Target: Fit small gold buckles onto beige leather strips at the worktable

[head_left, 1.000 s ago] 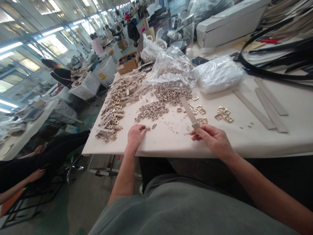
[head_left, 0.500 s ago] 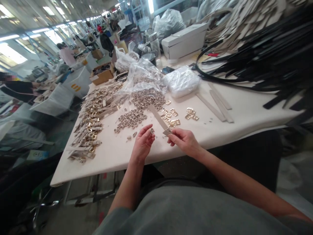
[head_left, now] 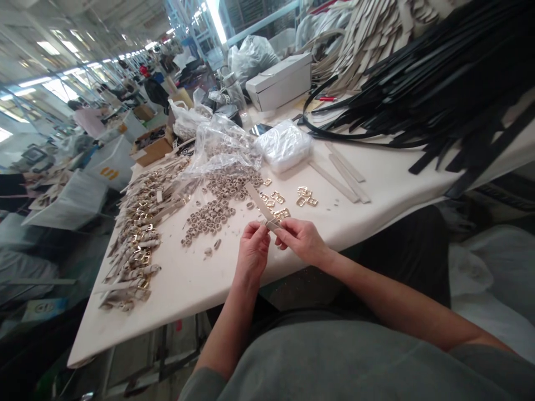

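Observation:
My right hand (head_left: 304, 240) pinches the folded end of a beige strap (head_left: 258, 201), whose longer part points up and away over the table. Against that same end, my left hand (head_left: 254, 249) is closed with thumb and fingertips together. The small beige strap loop it carried a moment before is mostly hidden by the fingers. Gold buckles (head_left: 282, 214) lie just beyond the strap, with a smaller group of gold buckles (head_left: 306, 196) to the right. A heap of beige loops (head_left: 209, 216) spreads left of the strap.
Beige straps with gold buckles (head_left: 140, 234) are piled along the table's left side. Loose beige strips (head_left: 340, 175) lie to the right, near a bundle of black straps (head_left: 434, 94). Behind stand a plastic-wrapped packet (head_left: 284, 146), a clear bag (head_left: 221, 147) and a white box (head_left: 280, 82).
My left hand has moved right with the small loop, up to the strap's folded end. My right hand keeps its pinch on the strap. The whole view has shifted and tilted slightly.

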`<act>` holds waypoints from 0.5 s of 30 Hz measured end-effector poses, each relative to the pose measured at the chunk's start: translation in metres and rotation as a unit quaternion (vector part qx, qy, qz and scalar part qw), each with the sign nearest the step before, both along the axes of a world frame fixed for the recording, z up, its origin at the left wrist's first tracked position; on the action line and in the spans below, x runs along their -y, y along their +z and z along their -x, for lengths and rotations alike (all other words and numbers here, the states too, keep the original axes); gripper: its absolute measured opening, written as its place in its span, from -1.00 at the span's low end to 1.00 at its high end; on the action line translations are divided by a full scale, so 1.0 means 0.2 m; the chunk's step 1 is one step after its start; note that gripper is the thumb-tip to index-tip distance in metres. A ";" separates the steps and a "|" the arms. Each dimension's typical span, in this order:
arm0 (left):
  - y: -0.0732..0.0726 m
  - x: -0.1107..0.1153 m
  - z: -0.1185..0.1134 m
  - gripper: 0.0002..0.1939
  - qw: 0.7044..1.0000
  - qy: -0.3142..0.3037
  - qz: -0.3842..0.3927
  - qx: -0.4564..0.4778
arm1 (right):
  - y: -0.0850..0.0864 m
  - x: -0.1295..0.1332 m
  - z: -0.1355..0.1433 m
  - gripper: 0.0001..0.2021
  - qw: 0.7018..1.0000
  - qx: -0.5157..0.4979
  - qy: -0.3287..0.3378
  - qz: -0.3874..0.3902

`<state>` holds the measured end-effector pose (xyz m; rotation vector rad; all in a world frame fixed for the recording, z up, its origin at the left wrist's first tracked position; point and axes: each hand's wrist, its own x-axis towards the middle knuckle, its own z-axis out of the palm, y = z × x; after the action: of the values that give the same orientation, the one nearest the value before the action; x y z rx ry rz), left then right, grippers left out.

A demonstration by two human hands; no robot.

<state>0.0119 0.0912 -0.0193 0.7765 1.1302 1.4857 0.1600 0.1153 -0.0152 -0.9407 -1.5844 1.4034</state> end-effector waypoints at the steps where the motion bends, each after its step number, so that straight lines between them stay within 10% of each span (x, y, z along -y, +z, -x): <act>1: -0.01 0.00 -0.01 -0.64 1.000 -0.007 -0.002 -0.002 | 0.00 0.00 0.00 -0.61 1.000 -0.002 -0.001 0.003; 15: 0.05 0.04 0.05 -0.78 0.985 0.020 -0.042 -0.164 | 0.02 -0.05 -0.04 -0.57 0.997 0.020 0.059 0.034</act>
<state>0.0025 0.0839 -0.0095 1.0920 1.3400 1.4801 0.1677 0.1244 -0.0106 -0.9338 -1.6542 1.5376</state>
